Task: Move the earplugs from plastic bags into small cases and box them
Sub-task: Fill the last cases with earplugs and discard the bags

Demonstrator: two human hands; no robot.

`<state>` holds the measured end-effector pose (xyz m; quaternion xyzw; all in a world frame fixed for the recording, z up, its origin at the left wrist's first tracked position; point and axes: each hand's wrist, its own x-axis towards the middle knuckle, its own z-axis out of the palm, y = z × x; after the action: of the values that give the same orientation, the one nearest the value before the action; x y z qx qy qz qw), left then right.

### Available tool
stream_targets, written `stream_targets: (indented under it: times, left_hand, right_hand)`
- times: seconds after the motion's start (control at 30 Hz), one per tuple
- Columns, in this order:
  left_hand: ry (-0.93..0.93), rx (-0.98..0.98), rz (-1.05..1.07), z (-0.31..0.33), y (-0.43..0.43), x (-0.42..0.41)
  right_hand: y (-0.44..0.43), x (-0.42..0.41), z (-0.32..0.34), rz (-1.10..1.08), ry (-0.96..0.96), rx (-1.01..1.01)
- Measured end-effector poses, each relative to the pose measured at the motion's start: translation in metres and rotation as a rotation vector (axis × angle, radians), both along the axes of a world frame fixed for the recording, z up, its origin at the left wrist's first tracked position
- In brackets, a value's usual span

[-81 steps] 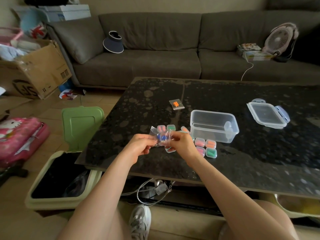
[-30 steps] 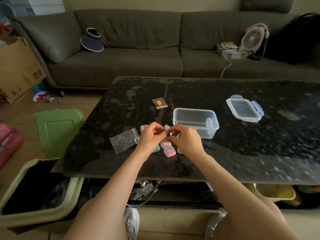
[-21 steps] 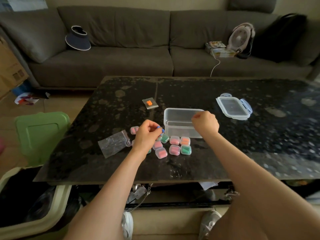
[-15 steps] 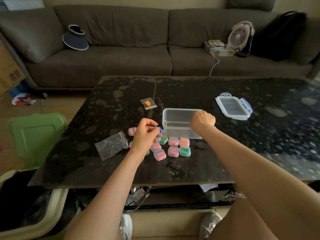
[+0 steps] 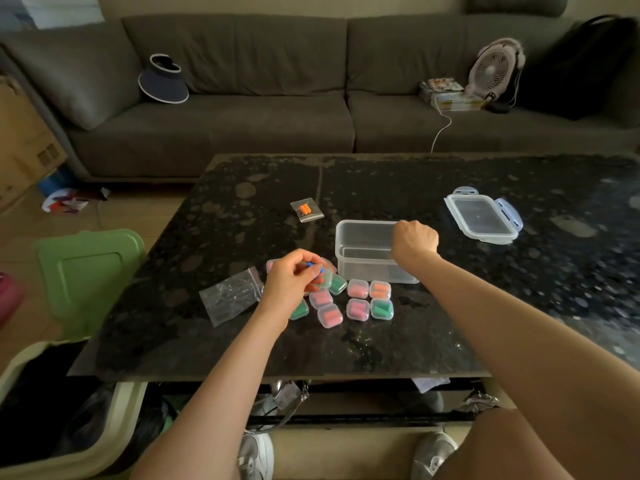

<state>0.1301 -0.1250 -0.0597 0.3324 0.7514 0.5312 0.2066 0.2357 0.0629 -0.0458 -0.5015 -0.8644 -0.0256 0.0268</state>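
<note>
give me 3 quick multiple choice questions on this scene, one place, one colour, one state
1. Where is the bag of orange earplugs? A in the bin B on the table C on the sofa
2. What colour are the earplugs in the left hand? A blue B orange C green
3. The lid of the clear box is: A snapped on B on the floor C off, on the table

1 B, it lies beyond the box. 2 A, blue tips poke out of its grip. 3 C, it lies right of the open box.
</note>
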Motion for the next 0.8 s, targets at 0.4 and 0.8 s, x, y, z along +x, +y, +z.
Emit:
stream_targets:
  times: [0.4,0.8]
  left_hand:
    - [0.074,-0.075,0.123,-0.008,-0.006,-0.011]
    - [0.419,-0.479,-0.039,-0.026,-0.046,-0.029]
  right_hand:
    - [-0.091,-0.005,0.037,0.030,1.028,-0.942]
    - [-0.124,-0.005,0.000,0.111,0.848,-0.973]
